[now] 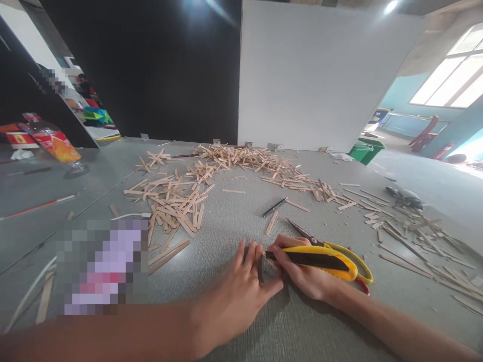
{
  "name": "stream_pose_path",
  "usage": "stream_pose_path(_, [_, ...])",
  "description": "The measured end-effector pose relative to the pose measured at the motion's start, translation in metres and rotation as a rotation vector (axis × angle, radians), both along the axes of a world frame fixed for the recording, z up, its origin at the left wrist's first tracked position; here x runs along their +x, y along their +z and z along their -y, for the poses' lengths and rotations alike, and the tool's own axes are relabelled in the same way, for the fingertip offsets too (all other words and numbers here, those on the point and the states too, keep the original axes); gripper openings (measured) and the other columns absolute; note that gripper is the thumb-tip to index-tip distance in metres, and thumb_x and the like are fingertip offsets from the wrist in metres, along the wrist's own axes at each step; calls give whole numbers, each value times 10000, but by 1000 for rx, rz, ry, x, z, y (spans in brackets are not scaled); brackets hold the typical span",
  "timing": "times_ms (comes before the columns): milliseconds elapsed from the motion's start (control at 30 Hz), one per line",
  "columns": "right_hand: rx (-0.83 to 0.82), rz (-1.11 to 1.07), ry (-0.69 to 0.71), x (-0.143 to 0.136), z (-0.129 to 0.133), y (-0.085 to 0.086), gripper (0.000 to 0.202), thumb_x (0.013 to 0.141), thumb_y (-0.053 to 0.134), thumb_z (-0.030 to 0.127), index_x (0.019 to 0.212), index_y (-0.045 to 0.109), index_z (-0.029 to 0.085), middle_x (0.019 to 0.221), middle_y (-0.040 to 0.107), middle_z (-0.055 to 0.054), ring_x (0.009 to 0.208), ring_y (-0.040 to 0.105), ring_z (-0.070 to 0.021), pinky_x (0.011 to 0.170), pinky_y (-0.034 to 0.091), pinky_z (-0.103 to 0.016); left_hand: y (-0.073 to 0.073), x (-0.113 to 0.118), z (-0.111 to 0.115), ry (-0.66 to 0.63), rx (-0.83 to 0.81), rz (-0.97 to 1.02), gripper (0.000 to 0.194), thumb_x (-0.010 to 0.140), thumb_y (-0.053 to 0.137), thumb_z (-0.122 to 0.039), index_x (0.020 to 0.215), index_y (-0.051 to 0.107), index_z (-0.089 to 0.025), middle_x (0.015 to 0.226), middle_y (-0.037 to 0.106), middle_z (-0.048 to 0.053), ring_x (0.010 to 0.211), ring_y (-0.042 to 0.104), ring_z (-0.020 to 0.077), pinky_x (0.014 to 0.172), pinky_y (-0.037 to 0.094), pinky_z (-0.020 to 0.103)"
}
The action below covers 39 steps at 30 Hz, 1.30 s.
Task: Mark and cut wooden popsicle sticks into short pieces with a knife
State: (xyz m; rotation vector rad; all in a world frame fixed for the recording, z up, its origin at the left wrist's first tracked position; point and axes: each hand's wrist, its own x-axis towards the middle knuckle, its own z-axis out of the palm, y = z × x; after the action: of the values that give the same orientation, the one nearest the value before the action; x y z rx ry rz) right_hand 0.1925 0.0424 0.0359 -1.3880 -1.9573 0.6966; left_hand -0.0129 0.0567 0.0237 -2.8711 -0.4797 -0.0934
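Observation:
My right hand (305, 274) is wrapped round a yellow and black utility knife (320, 259), its blade end pointing left and down to the table. My left hand (239, 289) lies on the table just left of the blade, with bent fingertips pressed down and the thumb reaching toward the right hand. Something small and pale shows at its fingertips; most of it is hidden. Behind the knife lie scissors (302, 232) with yellow handles, partly covered by it. A short wooden craft stick (271, 222) and a dark pen (275, 206) rest beyond my hands.
A pile of craft sticks (245, 158) runs along the back, and another heap (177, 203) lies left. Thin strips (407, 244) are scattered at right. A drink bottle (55, 141) leans at far left near a blurred-out item (105, 271). Upright boards (302, 75) close off the back.

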Motion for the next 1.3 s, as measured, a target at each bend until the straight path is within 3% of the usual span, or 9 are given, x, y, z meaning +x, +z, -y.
stream_pose_path(167, [25,-25,-64,5,3,-5,445,1085,339,467,737,491,234,674,509,18,606,472,-152,615,393,-320,3,2,0,10,-9,-35,471,982,570,-283,1431,481,-170,1412,594,318,1376,519,462,1098,441,657])
stream_pose_path(467, [34,1,-39,0,-3,0,396,1077,394,444,760,507,234,712,575,6,630,519,-148,633,445,-298,1,0,-1,53,-121,-24,519,956,593,-217,1453,456,-159,1543,418,362,1449,367,514,1113,417,679])
stream_pose_path(767, [-6,-29,-12,0,-3,0,391,1081,402,452,824,583,220,758,626,-9,667,559,-152,647,446,-299,-3,0,-2,38,-115,6,538,954,567,-191,1461,408,-107,1523,401,409,1451,344,526,1138,389,672])
stream_pose_path(1300, [47,-56,5,0,-3,-9,395,1072,426,420,734,491,227,677,517,24,599,429,-137,609,377,-298,4,1,-5,70,-189,-88,737,801,720,-145,1469,409,-119,1590,305,392,1484,268,553,1125,383,709])
